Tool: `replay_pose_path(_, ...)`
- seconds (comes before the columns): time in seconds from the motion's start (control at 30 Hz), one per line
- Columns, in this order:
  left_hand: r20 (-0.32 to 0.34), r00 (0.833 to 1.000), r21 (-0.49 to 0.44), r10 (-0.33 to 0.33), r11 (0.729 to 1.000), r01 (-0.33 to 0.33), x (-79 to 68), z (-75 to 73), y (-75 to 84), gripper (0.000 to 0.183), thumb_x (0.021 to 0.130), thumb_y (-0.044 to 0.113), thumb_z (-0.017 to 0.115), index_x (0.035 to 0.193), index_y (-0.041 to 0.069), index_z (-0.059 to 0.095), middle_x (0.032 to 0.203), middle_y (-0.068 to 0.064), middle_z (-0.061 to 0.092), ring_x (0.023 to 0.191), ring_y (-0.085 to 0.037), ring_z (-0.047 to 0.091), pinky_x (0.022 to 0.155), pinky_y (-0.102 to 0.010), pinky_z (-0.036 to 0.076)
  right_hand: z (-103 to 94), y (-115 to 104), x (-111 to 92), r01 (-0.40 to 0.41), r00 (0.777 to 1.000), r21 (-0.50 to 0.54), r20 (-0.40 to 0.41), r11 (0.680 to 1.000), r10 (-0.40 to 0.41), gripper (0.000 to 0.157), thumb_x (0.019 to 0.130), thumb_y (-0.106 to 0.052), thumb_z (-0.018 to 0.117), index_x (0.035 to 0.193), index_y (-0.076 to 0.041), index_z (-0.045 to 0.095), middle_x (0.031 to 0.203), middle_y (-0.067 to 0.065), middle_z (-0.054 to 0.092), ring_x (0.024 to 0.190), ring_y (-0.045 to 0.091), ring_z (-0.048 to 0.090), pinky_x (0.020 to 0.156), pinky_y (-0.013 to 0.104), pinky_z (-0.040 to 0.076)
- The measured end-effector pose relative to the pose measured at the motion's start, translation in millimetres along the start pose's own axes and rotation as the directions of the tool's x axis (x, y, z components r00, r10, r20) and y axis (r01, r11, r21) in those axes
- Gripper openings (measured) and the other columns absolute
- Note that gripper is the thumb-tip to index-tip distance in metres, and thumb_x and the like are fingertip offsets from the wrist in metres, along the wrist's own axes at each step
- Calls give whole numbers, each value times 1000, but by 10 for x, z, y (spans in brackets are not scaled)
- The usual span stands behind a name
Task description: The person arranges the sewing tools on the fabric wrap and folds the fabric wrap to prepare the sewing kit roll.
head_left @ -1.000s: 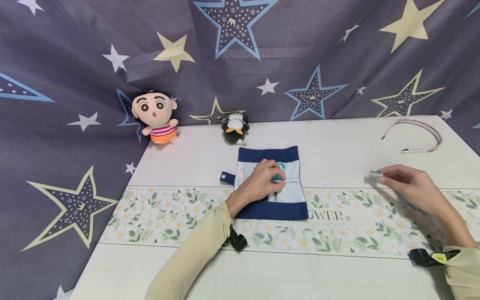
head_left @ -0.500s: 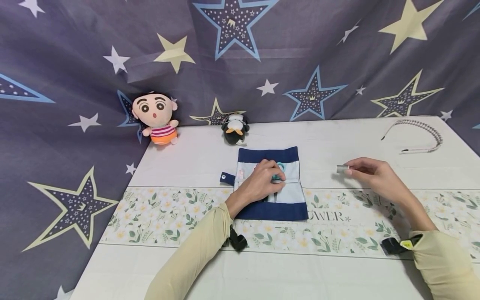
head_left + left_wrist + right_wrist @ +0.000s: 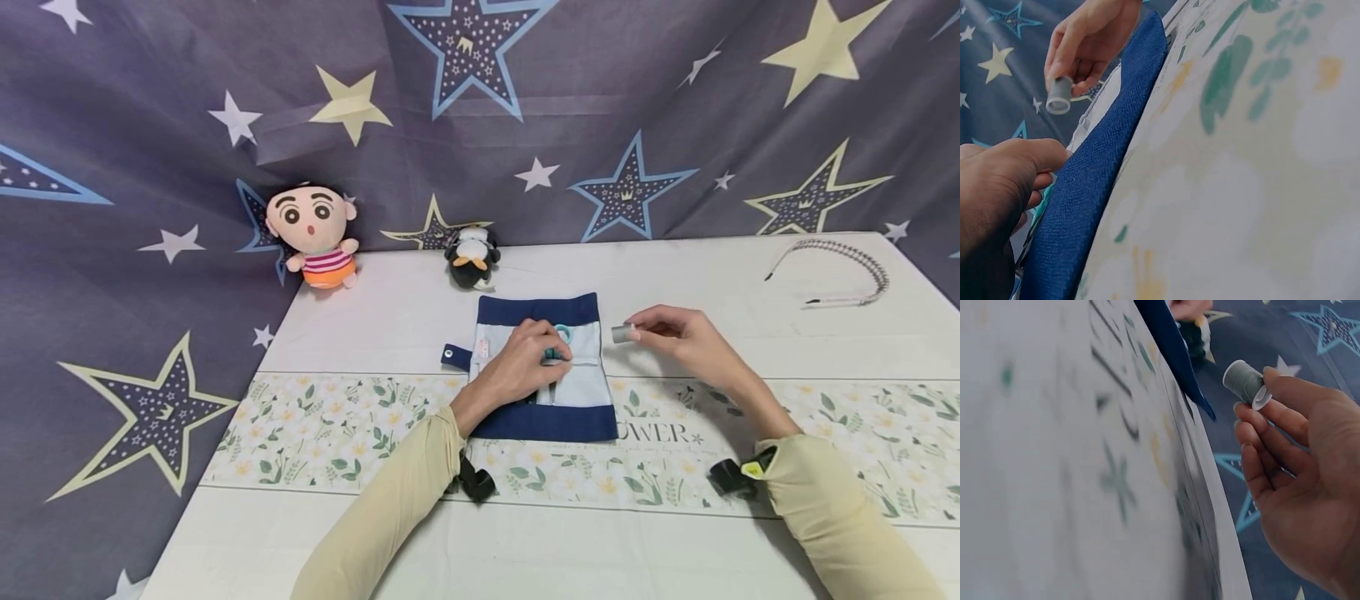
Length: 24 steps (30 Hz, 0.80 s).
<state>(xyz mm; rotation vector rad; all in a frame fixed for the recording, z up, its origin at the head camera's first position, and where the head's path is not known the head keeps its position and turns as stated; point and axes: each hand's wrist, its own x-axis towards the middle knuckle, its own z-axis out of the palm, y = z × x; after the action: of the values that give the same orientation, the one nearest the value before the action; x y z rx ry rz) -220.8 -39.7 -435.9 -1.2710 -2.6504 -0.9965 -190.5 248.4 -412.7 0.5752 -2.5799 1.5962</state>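
A navy and light-blue fabric pouch (image 3: pixel 542 422) lies unfolded on the table, its snap tab (image 3: pixel 455 357) sticking out to the left. My left hand (image 3: pixel 521 362) lies over its middle, thumb and forefinger pinching the edge of an inner pocket (image 3: pixel 585 362). Teal handle loops (image 3: pixel 563 334) show beside those fingers; the rest of that tool is hidden. Just right of the pouch, my right hand (image 3: pixel 678 337) holds a spool of grey thread (image 3: pixel 622 334) above the table. In the right wrist view, thumb and fingertips pinch one end of the thread spool (image 3: pixel 1244 381).
A plush doll (image 3: pixel 315 237) sits at the back left, and a penguin plush (image 3: pixel 472 257) stands behind the pouch. At the back right lies a headband (image 3: pixel 870 271). A floral strip (image 3: pixel 337 433) crosses the white table; a star-patterned cloth (image 3: pixel 495 167) hangs behind.
My right hand has carried the thread spool leftward from the right of the table to the pouch's right edge. My left hand has stayed in place on the pouch.
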Motion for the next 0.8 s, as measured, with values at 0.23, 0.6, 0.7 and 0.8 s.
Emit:
replay_pose_path(0.23,-1,1000,-6,0,1000,0,2,-3,-4,7,99,15,73,103,11,78,107,-5,62,97,-21,50,91,-38,41,201,-47,157,-8,998,-8,58,1000,9,20,101,-12,70,116,0,74,100,13,72,87,24,67,75,23,52)
replay_pose_path(0.6,10,1000,1,-4,1000,4,3,1,-8,8,100,15,72,104,11,78,106,-5,62,96,-21,51,90,-37,41,294,-48,235,5,994,-59,111,998,2,21,102,-12,68,118,1,73,100,10,72,88,24,67,76,25,53)
replay_pose_path(0.7,8,1000,0,-3,1000,3,1,-4,0,8,99,15,72,103,10,78,106,-5,62,96,-21,50,89,-36,42,304,-38,247,11,993,-74,120,997,-2,22,102,-11,68,119,2,73,100,10,72,88,24,68,76,26,54)
replay_pose_path(0.8,3,1000,-5,-4,1000,4,1,-8,5,8,99,15,72,103,10,78,105,-5,62,96,-21,50,89,-36,42,318,-30,267,18,992,-86,126,996,-7,23,101,-11,69,119,2,73,100,9,73,89,24,69,78,27,54)
